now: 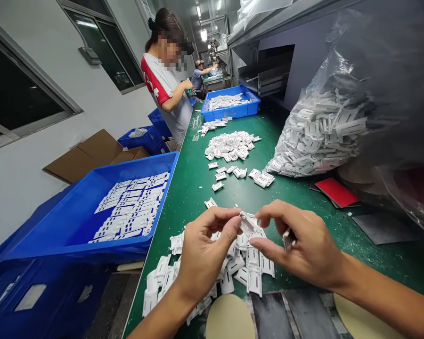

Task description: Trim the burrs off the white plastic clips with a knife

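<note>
My left hand [202, 247] pinches a small white plastic part [247, 223] between thumb and forefinger, above a loose pile of similar white parts [254, 275]. My right hand [309, 247] is close on the right, its thumb and forefinger reaching toward the held part; whether they touch it I cannot tell. Tucked under the curled fingers of that hand is a small dark-and-light object [289, 239], too hidden to name. Nearer to me on the green table [183, 193] lie a round tan disc [229, 318] and dark flat sheets [273, 315].
A blue bin [70, 202] with rows of white parts stands left. Ahead are another parts pile [229, 146] and a blue tray [229, 112]. A clear bag of parts [321, 132] and a red sheet [337, 192] lie right. A person [169, 80] stands beyond the bin.
</note>
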{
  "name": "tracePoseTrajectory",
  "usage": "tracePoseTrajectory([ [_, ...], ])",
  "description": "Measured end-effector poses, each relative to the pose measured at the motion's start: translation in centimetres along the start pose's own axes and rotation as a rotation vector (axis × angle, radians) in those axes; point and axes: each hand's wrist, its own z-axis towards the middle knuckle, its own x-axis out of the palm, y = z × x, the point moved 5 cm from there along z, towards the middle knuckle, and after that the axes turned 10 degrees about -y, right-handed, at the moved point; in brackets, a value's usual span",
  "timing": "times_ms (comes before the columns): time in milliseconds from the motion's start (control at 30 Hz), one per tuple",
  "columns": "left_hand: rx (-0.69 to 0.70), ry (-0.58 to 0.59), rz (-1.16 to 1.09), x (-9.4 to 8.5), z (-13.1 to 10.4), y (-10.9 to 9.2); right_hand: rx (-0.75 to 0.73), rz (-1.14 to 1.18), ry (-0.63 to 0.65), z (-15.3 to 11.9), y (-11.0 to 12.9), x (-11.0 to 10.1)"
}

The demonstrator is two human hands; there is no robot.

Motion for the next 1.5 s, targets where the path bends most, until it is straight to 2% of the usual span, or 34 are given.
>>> tracePoseTrajectory([
  [67, 0.102, -0.001, 0.084, 0.0, -0.2, -0.3, 0.025, 0.004, 0.055, -0.1, 0.1, 0.3],
  [133, 0.269, -0.019, 0.234, 0.1, -0.3, -0.9, -0.018, -0.017, 0.085, -0.4, 0.5, 0.6],
  [200, 0.425, -0.017, 0.391, 0.3, -0.4, -1.5, -0.070, -0.056, 0.059, -0.7, 0.8, 0.7],
  [333, 0.686, 0.060, 0.595, 1.0, -0.7, -2.4, -0.169, -0.128, 0.008, -1.2, 1.5, 0.7],
  [400, 0.788, 0.059, 0.650, 1.2, -1.1, -2.9, -0.199, -0.126, 0.003, -1.2, 2.0, 0.7],
  [467, 0.813, 0.041, 0.664, 1.3, -1.5, -3.1, -0.210, -0.114, -0.015, -1.2, 2.4, 0.6],
  [567, 0.715, 0.039, 0.616, 1.0, -1.6, -2.9, -0.228, -0.114, -0.054, -1.1, 2.8, 0.4],
  [667, 0.506, -0.086, 0.508, -0.7, -0.7, -2.4, -0.262, -0.119, -0.083, -1.0, 3.1, 0.1],
  [733, 0.363, -0.125, 0.371, -1.8, -0.1, -2.1, -0.212, -0.098, -0.113, -0.6, 2.8, -0.3],
  [767, 0.300, -0.064, 0.279, -2.0, 0.2, -1.9, -0.165, -0.091, -0.133, -0.4, 2.6, -0.6],
  [800, 0.242, 0.056, 0.185, -1.7, 0.3, -1.8, -0.111, -0.091, -0.154, -0.2, 2.3, -0.8],
  [900, 0.106, 0.543, -0.022, 0.0, -0.7, -1.9, 0.001, -0.118, -0.189, 0.5, 1.7, -1.3],
  [933, 0.074, 0.644, -0.062, 0.4, -1.1, -1.9, 0.019, -0.124, -0.190, 0.6, 1.6, -1.4],
  [967, 0.055, 0.680, -0.094, 0.5, -1.4, -1.9, 0.030, -0.124, -0.189, 0.7, 1.6, -1.4],
  [1000, 0.037, 0.651, -0.122, 0.5, -1.3, -1.8, 0.035, -0.120, -0.188, 0.8, 1.5, -1.4],
  [1133, -0.012, 0.310, -0.110, -0.1, -0.5, -0.7, 0.004, -0.073, -0.170, 0.6, 1.8, -1.1],
  [1267, -0.033, 0.175, -0.117, 0.2, -0.5, -0.7, -0.024, -0.041, -0.136, 0.1, 1.9, -0.6],
  [1333, -0.091, 0.176, -0.141, 0.3, -0.8, -0.9, -0.029, -0.042, -0.138, 0.0, 1.9, -0.6],
  [1400, -0.184, 0.318, -0.179, 0.4, -1.3, -1.1, -0.020, -0.062, -0.154, 0.0, 1.8, -0.8],
  [1500, -0.267, 0.695, -0.194, 0.2, -2.3, -1.6, 0.002, -0.099, -0.192, 0.2, 1.5, -1.1],
])
